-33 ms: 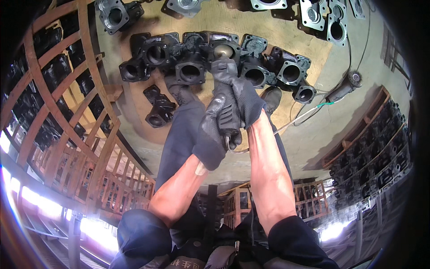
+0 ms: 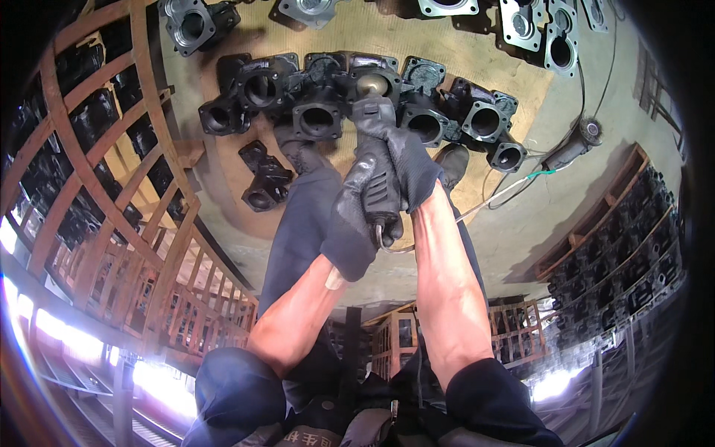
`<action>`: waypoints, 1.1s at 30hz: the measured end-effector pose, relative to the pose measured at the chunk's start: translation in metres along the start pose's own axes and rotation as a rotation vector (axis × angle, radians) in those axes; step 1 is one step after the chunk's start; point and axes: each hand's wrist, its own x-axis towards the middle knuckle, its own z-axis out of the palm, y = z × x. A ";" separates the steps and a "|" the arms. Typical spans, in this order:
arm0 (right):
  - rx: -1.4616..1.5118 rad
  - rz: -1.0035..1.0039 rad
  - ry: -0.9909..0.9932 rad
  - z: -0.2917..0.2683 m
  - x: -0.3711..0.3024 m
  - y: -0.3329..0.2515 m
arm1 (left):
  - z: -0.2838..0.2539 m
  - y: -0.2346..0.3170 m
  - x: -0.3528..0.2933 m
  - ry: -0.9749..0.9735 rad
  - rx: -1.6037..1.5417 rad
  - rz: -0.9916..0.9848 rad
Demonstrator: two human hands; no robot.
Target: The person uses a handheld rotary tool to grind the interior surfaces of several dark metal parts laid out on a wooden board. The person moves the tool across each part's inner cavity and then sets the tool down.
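Both my hands, in black gloves, are closed around a dark corded electric grinder (image 2: 381,195). Its body my left hand (image 2: 350,227) grips near the rear, where the cord comes out. Farther forward, my right hand (image 2: 412,162) wraps its right side. The tool's head points away from me, into the flanged mouth of a black cast pipe fitting (image 2: 385,65) in the middle of a row. A round, brass-coloured blur (image 2: 371,86) shows at that opening; its exact form is unclear. More black castings (image 2: 316,119) with round openings stand close on either side.
A loose black casting (image 2: 267,179) lies by my left leg. Bare-faced metal castings (image 2: 520,26) line the far edge of the cardboard (image 2: 477,67). A second corded tool (image 2: 572,145) lies right on the floor. Rust-brown racks (image 2: 89,179) stand left; a crate of castings (image 2: 618,246) sits right.
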 end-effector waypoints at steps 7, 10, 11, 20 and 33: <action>-0.011 -0.120 -0.061 -0.006 0.027 -0.007 | 0.009 0.004 0.028 0.089 -0.018 0.023; -0.010 -0.066 -0.028 -0.004 0.029 -0.012 | 0.011 0.007 0.027 0.053 -0.002 0.030; -0.015 -0.054 -0.021 -0.003 0.029 -0.014 | 0.014 0.007 0.026 0.052 -0.009 0.033; -0.078 -0.080 0.052 0.007 -0.009 -0.012 | 0.001 -0.004 0.008 -0.073 -0.136 -0.006; -0.146 -0.155 0.024 -0.002 0.003 -0.005 | -0.009 -0.008 0.009 -0.181 -0.271 -0.044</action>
